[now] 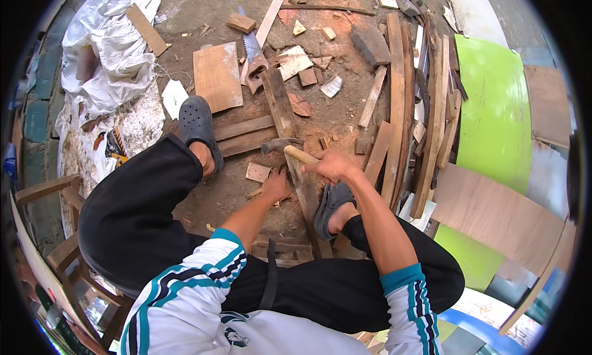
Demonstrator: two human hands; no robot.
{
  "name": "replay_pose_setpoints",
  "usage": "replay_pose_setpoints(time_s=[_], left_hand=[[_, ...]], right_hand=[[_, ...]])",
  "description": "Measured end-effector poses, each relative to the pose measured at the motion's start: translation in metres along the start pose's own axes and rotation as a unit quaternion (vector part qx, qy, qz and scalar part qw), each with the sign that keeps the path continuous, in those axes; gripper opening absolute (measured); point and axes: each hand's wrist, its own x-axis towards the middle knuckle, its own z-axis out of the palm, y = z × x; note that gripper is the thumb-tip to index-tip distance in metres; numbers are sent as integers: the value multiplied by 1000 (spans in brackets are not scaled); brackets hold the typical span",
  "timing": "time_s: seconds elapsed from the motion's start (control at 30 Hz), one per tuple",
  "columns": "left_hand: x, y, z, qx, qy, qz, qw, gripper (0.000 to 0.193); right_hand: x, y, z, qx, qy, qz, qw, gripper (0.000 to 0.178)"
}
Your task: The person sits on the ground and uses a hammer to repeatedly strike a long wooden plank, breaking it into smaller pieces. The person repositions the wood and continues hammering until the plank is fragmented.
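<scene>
My right hand (333, 165) is closed round the light wooden handle of a claw hammer (300, 155). The hammer's dark head is over a long wooden plank (281, 102), which runs from between my feet toward the far side. My left hand (277, 185) is low against the plank's left edge, fingers bent onto it; their tips are partly hidden. Beside that hand lies a small wood block with holes (258, 172). Two shorter wooden strips (246, 143) meet the plank from the left. My feet, in dark clogs, flank the work.
A handsaw (253, 56) lies beyond, next to a square board (217, 76). A brick-like block (370, 44) and wood scraps litter the dirt. Long planks (394, 108) and a green panel (493, 108) line the right. White sacking (111, 47) and a wooden frame (52, 191) are on the left.
</scene>
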Motion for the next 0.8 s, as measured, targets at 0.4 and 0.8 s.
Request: replay_pose_setpoints(time_s=[0.4,0.8], left_hand=[[-11,4,-30,6,-98,-88,991,100],[-40,-93,-68,-282,88,-167,940,84]], right_hand=[[16,-6,5,48,-59,-7,997,46],[13,-33,62,320,-36,17,947,28]])
